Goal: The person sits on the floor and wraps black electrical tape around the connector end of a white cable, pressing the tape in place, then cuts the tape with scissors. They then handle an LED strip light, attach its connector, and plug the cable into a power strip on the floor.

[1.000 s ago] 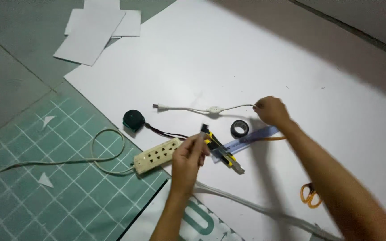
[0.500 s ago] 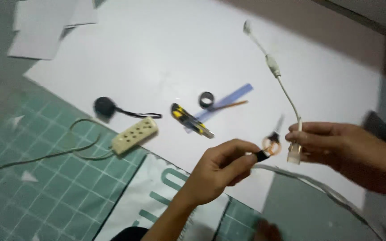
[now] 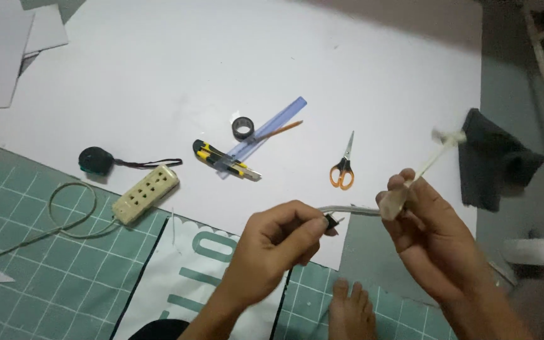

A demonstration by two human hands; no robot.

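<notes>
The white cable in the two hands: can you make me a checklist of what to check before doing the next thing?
1. Left hand pinches the small black plug at the end of the thin white cable: ok.
2. Right hand grips the cable's white inline piece: ok.
3. Cable free of knots past the right hand: cannot tell, blurred.
4. Yellow-and-black utility knife blade retracted: cannot tell.
5. Orange-handled scissors lie apart from both hands: ok.
6. Bare foot clear of sharp tools: ok.
</notes>
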